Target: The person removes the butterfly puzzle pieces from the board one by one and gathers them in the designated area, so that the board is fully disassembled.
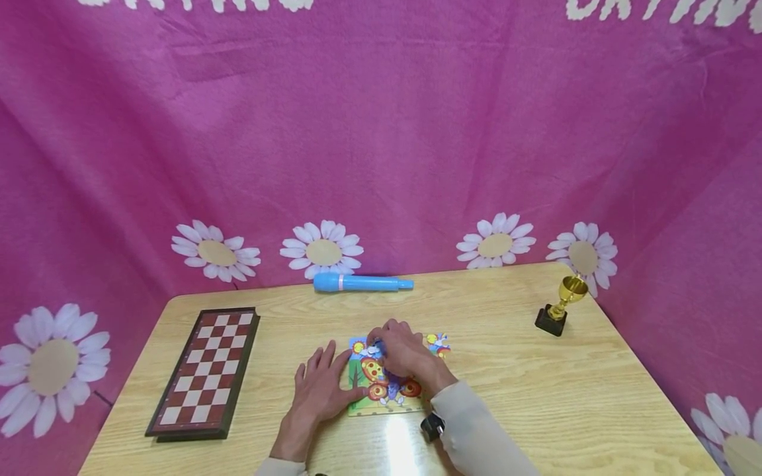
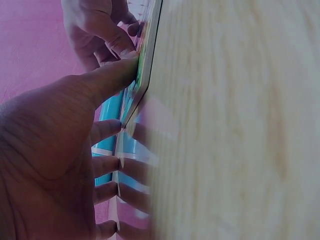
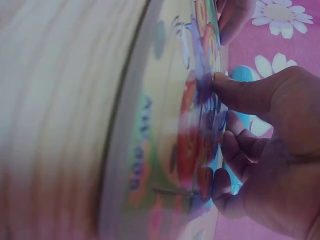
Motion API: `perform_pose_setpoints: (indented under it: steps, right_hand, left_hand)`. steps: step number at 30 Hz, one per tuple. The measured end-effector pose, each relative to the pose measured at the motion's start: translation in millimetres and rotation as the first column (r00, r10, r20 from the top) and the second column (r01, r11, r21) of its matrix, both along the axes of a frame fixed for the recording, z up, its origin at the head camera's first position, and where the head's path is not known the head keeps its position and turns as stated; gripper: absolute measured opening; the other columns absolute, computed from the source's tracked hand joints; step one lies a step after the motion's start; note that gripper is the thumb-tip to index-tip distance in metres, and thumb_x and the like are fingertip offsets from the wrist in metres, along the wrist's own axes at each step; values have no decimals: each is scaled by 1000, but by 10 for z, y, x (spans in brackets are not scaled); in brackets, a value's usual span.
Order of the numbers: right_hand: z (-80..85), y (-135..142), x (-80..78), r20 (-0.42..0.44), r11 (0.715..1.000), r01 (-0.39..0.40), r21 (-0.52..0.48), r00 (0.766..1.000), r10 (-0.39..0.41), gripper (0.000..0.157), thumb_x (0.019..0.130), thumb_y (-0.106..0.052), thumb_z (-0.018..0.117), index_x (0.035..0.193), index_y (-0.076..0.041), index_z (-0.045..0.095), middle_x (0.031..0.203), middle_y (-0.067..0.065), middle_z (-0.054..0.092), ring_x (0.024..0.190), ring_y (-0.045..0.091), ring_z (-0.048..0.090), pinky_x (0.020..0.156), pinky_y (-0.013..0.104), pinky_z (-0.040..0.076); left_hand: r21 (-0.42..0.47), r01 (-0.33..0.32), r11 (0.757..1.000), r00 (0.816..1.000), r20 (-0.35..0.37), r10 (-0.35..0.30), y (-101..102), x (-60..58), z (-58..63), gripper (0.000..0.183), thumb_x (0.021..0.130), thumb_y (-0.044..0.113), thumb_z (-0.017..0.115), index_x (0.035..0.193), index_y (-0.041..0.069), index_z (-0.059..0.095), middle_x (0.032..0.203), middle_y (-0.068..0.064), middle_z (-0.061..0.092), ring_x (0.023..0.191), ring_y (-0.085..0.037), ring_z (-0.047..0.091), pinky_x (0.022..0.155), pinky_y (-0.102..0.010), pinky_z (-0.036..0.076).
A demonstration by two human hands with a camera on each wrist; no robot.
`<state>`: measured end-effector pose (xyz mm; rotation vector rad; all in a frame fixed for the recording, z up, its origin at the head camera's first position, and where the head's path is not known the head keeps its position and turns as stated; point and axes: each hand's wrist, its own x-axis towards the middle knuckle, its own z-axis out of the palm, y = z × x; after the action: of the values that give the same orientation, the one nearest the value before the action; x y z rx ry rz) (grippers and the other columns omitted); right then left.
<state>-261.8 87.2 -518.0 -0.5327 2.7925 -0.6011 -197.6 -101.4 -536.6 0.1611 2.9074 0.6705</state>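
A colourful butterfly puzzle board [image 1: 357,410] lies flat on the table in front of me. My left hand [image 1: 321,390] rests at its left side with fingers spread; the thumb [image 2: 117,70] lies on the board's edge while the other fingertips touch the tabletop. Over the board's upper middle is my right hand [image 1: 403,350], fingers bent downward. In the right wrist view, its thumb and fingertips pinch a small bluish puzzle piece [image 3: 222,120] close against the picture. That hand hides much of the board's centre; a patch with a yellow sun [image 1: 432,339] shows beyond it.
A red and white chessboard [image 1: 205,370] lies to the left. At the back is a blue toy-like tube [image 1: 363,283]. A gold trophy cup [image 1: 559,307] on a black base stands at the right. Pink cloth [image 1: 381,145] with daisies hangs behind the wooden table [image 1: 536,396].
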Motion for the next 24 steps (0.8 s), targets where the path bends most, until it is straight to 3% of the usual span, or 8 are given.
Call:
perform_pose_setpoints:
  steps: [4, 7, 13, 16, 20, 24]
  right_hand:
    - [-11, 20, 7, -11, 1000, 22, -9, 1000, -22, 43, 86, -20, 71, 128, -20, 62, 117, 2, 55, 108, 23, 46, 85, 44, 40]
    - [-22, 41, 9, -24, 999, 22, -24, 999, -22, 40, 85, -21, 72, 124, -19, 65, 116, 3, 55, 107, 23, 46, 89, 46, 42]
    - [-45, 101, 11, -82, 998, -5, -56, 997, 1, 38, 83, -25, 76, 119, -24, 67, 110, 3, 56, 99, 21, 49, 84, 37, 45]
    - [-65, 130, 19, -92, 997, 1, -82, 996, -9, 42, 82, -27, 77, 122, -21, 66, 112, 3, 58, 102, 21, 51, 89, 36, 46]
    - [-79, 163, 34, -87, 991, 20, -135, 996, -31, 43, 81, -23, 78, 121, -14, 66, 113, 5, 59, 107, 23, 53, 95, 40, 46]
    - [-90, 202, 36, -78, 983, 21, -180, 996, -36, 38, 83, -18, 75, 120, -17, 67, 109, 4, 57, 104, 22, 53, 94, 41, 47]
  left_hand:
    - [2, -3, 1000, 1000, -3, 3, 3, -1, 2, 86, 75, 64, 69, 145, 21, 45, 159, -13, 27, 144, -40, 24, 112, -69, 18]
    - [5, -3, 1000, 1000, -2, 4, 4, 1, 5, 85, 75, 64, 69, 145, 20, 46, 159, -14, 27, 145, -40, 23, 112, -69, 18]
    - [2, -1, 1000, 1000, -8, 1, 2, 5, 9, 85, 76, 63, 70, 144, 20, 46, 159, -14, 28, 145, -40, 23, 112, -69, 18]
    - [0, -1, 1000, 1000, -10, 1, 3, 7, 11, 85, 76, 63, 70, 145, 20, 46, 159, -14, 28, 144, -40, 24, 112, -69, 18]
    - [4, 0, 1000, 1000, -9, 0, 8, 9, 10, 85, 76, 63, 69, 145, 20, 46, 159, -14, 28, 144, -41, 24, 112, -69, 18]
    - [4, -3, 1000, 1000, -11, 3, 6, 5, 9, 85, 76, 63, 69, 145, 20, 46, 159, -14, 28, 145, -41, 24, 112, -69, 18]
